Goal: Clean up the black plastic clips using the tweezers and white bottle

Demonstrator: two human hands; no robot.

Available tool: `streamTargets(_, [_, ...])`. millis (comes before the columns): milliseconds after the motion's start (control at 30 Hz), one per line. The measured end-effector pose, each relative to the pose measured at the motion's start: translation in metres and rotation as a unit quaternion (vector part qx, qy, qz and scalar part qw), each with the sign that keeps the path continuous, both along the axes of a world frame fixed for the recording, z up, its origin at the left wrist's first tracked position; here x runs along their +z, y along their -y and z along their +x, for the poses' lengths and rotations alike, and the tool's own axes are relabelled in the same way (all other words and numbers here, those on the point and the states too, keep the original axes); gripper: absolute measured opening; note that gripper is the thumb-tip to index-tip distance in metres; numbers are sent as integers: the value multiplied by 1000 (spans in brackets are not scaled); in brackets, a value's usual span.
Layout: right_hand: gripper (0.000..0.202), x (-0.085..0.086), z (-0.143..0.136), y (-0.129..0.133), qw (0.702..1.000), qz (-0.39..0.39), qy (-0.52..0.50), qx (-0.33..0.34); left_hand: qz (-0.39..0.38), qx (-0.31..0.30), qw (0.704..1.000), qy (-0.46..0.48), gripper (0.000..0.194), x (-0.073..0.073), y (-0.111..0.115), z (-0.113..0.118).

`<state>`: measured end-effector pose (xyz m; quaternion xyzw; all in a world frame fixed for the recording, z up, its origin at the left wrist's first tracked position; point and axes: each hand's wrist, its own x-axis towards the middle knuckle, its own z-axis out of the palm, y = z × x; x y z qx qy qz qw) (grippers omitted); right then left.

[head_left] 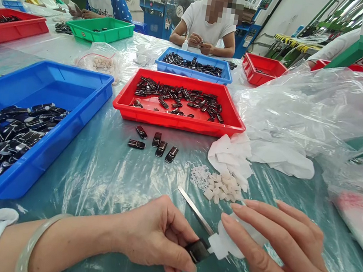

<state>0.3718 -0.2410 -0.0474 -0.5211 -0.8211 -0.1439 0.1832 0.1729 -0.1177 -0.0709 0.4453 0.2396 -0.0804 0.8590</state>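
Observation:
My left hand (166, 242) pinches a small glossy black plastic part (198, 250) between thumb and fingers. A small white squeeze bottle (241, 239) is gripped in my right hand (286, 254), tilted so its nozzle meets or nearly meets the black part's right edge. My right thumb is hidden. Beyond the hands lies a thin metal tool like tweezers (193, 207), its near end passing behind the bottle. Small whitish pieces (223, 188) are heaped past my right fingers, beside tiny clear bits (200, 174). Several similar black parts (156, 139) lie on the plastic-covered table (109, 166).
A red tray (176, 122) of black parts stands ahead, with a blue tray (193, 72) behind it. At left is a large blue tray (84, 109). Crumpled white tissue (231, 154) and clear plastic bags (307, 108) lie right. Two people sit across the table.

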Motion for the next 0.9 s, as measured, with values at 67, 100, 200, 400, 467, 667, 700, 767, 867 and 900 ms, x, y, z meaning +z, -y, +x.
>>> streamTargets(67, [37, 1, -3, 0, 1000, 7, -9, -11, -3, 1, 1000, 0, 14, 0, 0, 0])
streamTargets(100, [37, 1, -5, -1, 1000, 11, -11, -14, -4, 0, 1000, 0, 13, 0, 0, 1])
streamTargets(200, [38, 3, -9, -3, 1000, 24, -12, -16, -8, -2, 1000, -1, 14, 0, 0, 1])
streamTargets(400, [32, 8, -14, -8, 999, 35, 21, -9, -5, -8, 1000, 4, 13, -3, 0, 0])
streamTargets(467, [32, 7, -16, -9, 999, 40, 21, -17, -5, -11, 1000, 8, 13, -4, 0, -1])
streamTargets(667, [30, 5, -18, -9, 998, 48, 13, -33, -8, -15, 1000, 18, 13, -6, 0, -2])
streamTargets(700, [30, 4, -18, -10, 998, 50, 11, -37, -9, -15, 1000, 18, 13, -7, -1, -1])
streamTargets(767, [30, 3, -19, -11, 998, 50, 7, -43, -11, -14, 1000, 18, 12, -7, -1, -1])
streamTargets(867, [30, 1, -20, -11, 997, 50, 1, -50, -15, -14, 1000, 19, 10, -7, -1, -1])
streamTargets(900, [30, 1, -20, -10, 997, 51, -1, -52, -16, -14, 1000, 20, 9, -7, -1, -1])
